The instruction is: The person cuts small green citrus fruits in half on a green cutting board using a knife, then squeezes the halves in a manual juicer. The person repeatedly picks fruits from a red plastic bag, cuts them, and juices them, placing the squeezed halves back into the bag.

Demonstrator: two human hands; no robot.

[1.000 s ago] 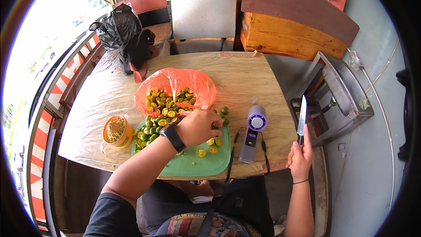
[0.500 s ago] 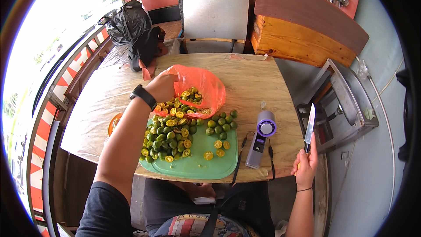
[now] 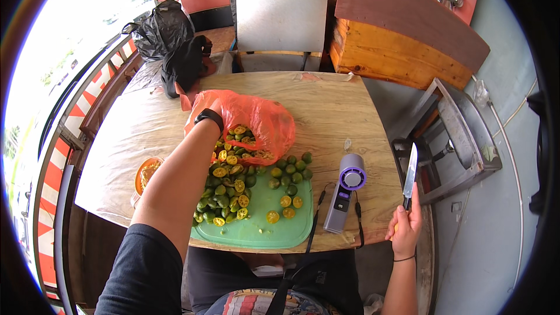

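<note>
My left hand (image 3: 216,107) reaches into a red plastic bag (image 3: 271,122), and its fingers are hidden by the plastic. Whole and halved calamansi limes (image 3: 239,134) lie in the bag's mouth. More of them, a heap of cut calamansi (image 3: 224,195), spread below it on a green cutting board (image 3: 280,233). Whole green calamansi (image 3: 290,170) sit to the right of the heap, with several cut halves (image 3: 286,201) just below. Off the table's right edge, my right hand (image 3: 405,227) is closed round the handle of a knife (image 3: 411,172), blade pointing up.
A grey and purple handheld fan (image 3: 344,195) with a strap lies right of the board. Left of my forearm stands an orange container (image 3: 146,175). Black bags (image 3: 166,32) rest at the far left corner. A metal-framed stool (image 3: 461,134) stands by the wall on the right.
My left hand has gone deeper into the red bag, whose left side now drapes over it and spreads leftward. The right hand still holds the knife much as before.
</note>
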